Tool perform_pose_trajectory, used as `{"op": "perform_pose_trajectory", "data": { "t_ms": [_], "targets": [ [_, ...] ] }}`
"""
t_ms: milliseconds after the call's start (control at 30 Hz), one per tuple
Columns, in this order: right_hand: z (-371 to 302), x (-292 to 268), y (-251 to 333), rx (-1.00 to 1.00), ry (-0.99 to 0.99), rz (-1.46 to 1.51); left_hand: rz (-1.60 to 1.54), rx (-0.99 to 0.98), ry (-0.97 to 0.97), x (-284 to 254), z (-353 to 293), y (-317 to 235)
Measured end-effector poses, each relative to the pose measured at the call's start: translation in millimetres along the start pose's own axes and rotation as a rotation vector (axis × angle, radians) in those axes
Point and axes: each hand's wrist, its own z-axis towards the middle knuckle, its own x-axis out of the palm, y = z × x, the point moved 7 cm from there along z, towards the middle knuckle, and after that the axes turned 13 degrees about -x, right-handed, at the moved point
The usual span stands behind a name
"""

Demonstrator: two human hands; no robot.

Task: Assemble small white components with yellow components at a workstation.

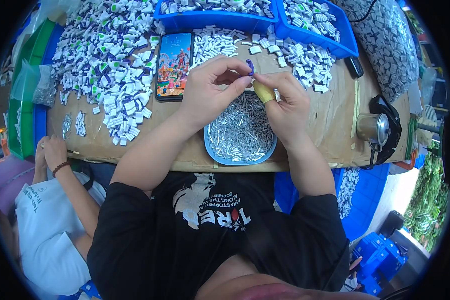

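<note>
Holds a small purple piece up between both hands, beyond the far side of a light-blue tray. Pinches it between thumb and forefinger of the left hand; meets it from the other side with fingertips of the right hand. Cannot tell a firm right-hand grip from a mere touch. Wears a yellow wrap on one right digit, just beside the piece. Inside the tray, a thick jumble of metal pins. Just beyond the left forearm, a phone, lying screen up and lit. Past the hands, loose white pieces, scattered on the brown table. Farther left, a broad heap of white and purple parts, some with green. Along the far edge, blue bins, filled with small parts. To the right, a small black object near a bin corner, then, nearer, a lidded metal mug. At the far right, a bulging clear bag, full of small parts. At the left end of the table, a co-worker's hands, close together, with a beaded bracelet on one wrist.
</note>
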Motion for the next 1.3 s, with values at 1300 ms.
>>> {"op": "perform_pose_trajectory", "data": {
  "t_ms": [1300],
  "targets": [
    [0,-35,-21,-0.056,-0.436,0.371,-0.096,0.811,0.241,-4,-131,-184]
  ]
}}
